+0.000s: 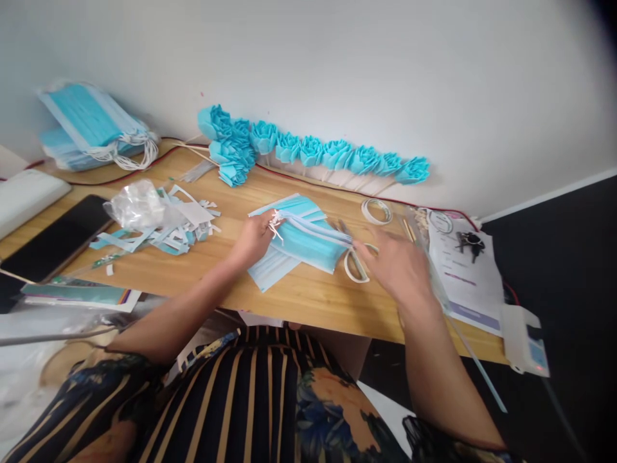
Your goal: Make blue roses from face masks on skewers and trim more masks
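My left hand point(253, 241) is closed on the left end of a blue face mask point(308, 241), pinching it by its white ear loops. The mask lies on top of other flat blue masks on the wooden table point(299, 299). My right hand point(398, 263) is blurred. It hovers over the white-handled scissors point(357, 263) at the mask's right end. Whether its fingers touch the scissors is unclear.
A row of blue mask flowers point(308, 151) on sticks lies along the wall. Blue and white scraps with a plastic bag point(154, 222) lie left. A mask stack point(91, 132), phone point(53, 241), tape roll point(376, 210), papers with keys point(465, 257) and a white device point(525, 341) surround.
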A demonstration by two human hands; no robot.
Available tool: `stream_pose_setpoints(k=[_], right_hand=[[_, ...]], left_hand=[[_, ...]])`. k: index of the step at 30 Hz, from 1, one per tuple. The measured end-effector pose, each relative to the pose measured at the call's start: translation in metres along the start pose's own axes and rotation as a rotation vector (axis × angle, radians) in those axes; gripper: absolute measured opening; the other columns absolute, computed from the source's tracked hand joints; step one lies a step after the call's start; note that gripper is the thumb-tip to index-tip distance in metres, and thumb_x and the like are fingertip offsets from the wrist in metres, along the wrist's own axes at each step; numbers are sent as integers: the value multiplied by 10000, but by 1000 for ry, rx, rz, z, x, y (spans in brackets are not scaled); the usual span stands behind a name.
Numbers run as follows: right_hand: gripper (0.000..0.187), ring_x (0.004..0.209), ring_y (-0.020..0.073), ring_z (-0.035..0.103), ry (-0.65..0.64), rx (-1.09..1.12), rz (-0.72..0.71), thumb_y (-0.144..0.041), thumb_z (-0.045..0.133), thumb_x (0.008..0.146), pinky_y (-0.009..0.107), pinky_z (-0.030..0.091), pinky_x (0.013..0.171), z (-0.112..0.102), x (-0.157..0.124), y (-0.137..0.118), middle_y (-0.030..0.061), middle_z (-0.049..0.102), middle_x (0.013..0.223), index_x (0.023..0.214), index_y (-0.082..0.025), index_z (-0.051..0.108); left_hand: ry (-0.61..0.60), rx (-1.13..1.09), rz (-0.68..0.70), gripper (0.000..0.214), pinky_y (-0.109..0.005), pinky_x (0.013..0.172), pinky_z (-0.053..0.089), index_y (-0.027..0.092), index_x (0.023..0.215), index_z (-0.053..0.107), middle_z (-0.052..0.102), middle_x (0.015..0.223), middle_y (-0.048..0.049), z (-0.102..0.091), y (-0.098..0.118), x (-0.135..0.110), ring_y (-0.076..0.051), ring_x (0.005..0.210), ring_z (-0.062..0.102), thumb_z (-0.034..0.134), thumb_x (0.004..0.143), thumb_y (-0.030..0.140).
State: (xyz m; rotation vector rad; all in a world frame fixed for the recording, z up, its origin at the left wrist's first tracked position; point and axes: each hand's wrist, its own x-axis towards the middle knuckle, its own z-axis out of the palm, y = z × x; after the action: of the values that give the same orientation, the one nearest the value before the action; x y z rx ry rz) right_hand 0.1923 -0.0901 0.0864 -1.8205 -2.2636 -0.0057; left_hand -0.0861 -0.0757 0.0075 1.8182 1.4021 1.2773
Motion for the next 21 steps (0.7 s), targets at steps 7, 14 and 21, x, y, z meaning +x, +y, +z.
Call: stream_pose_setpoints(k=[7, 14, 21], right_hand=[[825, 1390, 315, 501, -190, 429, -567, -255, 765, 795, 538, 397, 1135, 34, 57, -56, 89, 572, 1488, 1540, -282, 412], [252, 1089, 234, 695, -208, 498, -634, -207, 593, 913, 561, 309, 1170, 59, 91, -46, 8, 778, 1127, 1095, -288, 746], [274, 1174, 251, 636, 124, 499, -681, -244, 546, 961, 546, 299, 1167, 20, 99, -42, 15, 737, 1195, 1151, -316, 731]], left_hand=[[-109, -9, 66, 335, -275, 682, 426, 174, 783, 640, 626, 690, -32, 1, 10, -3, -177, 686, 579, 486, 966, 408], [61, -457, -123, 374, -220, 529, 365, 195, 1201, 671, 449, 575, 59, -36, 30, 0, -96, 499, 395, 654, 916, 437], [353, -837, -222, 285, -234, 506, 355, 228, 1076, 665, 199, 530, 87, -56, 37, 16, -105, 465, 238, 528, 1014, 471]])
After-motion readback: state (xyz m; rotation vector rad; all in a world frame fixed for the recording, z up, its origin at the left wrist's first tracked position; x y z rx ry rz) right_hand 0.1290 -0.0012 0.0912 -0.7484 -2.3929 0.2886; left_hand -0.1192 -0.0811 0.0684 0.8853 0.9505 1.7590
